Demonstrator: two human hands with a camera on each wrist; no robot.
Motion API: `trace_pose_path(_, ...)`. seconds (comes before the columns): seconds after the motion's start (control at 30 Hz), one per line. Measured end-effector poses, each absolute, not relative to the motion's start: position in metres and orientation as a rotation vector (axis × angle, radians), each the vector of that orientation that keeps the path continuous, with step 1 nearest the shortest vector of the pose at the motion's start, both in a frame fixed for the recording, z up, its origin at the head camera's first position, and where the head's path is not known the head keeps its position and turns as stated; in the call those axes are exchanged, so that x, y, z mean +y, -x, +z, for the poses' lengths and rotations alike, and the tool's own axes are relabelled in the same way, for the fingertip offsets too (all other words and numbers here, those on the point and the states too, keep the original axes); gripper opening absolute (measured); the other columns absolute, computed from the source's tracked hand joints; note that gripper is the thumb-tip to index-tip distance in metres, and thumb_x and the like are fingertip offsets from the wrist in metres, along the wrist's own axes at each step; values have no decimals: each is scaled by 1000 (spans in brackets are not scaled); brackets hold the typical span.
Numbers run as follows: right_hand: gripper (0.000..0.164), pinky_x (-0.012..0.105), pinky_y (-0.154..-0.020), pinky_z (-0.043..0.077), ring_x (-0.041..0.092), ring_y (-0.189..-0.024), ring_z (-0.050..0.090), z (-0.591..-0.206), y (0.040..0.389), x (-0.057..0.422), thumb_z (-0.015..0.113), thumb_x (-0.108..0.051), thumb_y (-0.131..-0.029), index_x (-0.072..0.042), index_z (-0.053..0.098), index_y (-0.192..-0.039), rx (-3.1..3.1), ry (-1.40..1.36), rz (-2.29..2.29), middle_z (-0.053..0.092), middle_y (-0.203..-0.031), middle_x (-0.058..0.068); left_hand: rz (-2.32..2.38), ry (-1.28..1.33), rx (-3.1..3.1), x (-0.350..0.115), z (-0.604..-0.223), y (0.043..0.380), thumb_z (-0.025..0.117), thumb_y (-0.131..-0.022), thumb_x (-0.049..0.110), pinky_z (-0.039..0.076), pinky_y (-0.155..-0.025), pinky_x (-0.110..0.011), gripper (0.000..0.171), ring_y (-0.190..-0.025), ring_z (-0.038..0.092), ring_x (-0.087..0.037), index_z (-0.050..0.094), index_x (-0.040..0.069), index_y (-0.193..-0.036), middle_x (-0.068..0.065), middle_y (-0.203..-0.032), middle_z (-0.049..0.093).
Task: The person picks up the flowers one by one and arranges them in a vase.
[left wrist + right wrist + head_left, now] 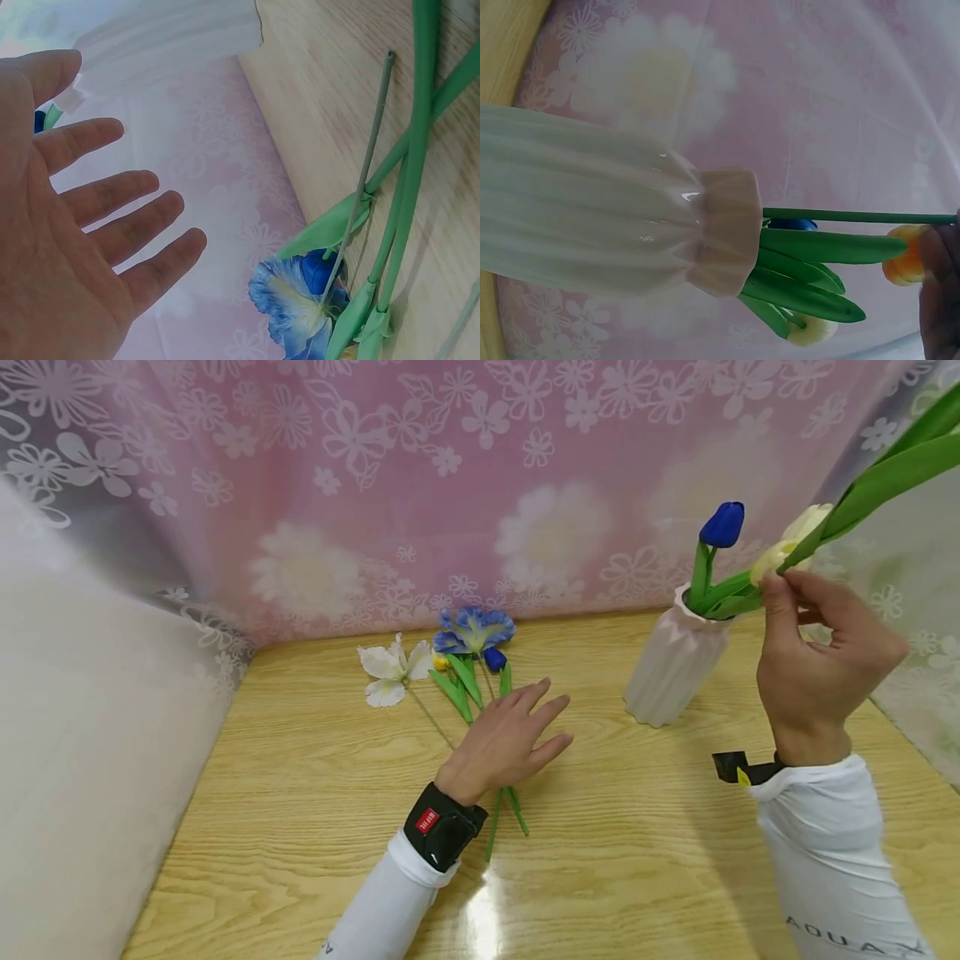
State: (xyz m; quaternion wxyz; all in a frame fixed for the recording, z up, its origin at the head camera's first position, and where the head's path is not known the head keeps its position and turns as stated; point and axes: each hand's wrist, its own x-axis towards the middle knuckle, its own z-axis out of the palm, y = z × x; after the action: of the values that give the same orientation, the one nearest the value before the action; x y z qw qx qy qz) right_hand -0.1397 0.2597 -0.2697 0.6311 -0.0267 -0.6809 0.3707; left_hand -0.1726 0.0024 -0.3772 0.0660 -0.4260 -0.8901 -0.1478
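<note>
At the right, my right hand (828, 652) pinches a green flower stem between thumb and forefinger. Long leaves (892, 485) rise from there out of the head view, and its bloom is out of sight. In the right wrist view the stem (855, 217) runs into the mouth of a pale ribbed vase (592, 202). A blue tulip (722, 525) and pale yellow tulips (780, 556) stand in that vase. My left hand (506, 739), fingers spread and holding nothing, is over the stems of flowers on the table: a blue iris-like flower (476, 631) and a blue tulip (494, 659).
A white flower (386, 672) and a yellow tulip (440, 662) lie among the flowers on the wooden table (300, 827). Behind the table hangs a pink floral curtain (420, 510), close to the vase.
</note>
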Motion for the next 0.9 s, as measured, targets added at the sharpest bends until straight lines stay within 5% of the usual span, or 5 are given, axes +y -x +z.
trace_pose_path(0.27, 20, 5, -55, 40, -12, -56, 54, -273, 143, 267, 73, -23, -85, -3, 78, -89, -1680, 66, 837, 72, -84, 10, -443, 1285, -2677, 6, -379, 173, 43, -100, 47, 37, -102, -45, 52, -132, 40, -28, 45, 18, -144, -12, -149, 35)
trace_pose_path(0.9, 33, 7, -54, 29, -28, -57, 36, -283, 151, 276, 68, -40, -87, -10, 79, -94, -2039, 261, 652, 72, -80, 14, -439, 1292, -2691, 8, -384, 173, 43, -100, 47, 37, -103, -45, 52, -132, 40, -28, 46, 18, -143, -13, -149, 37)
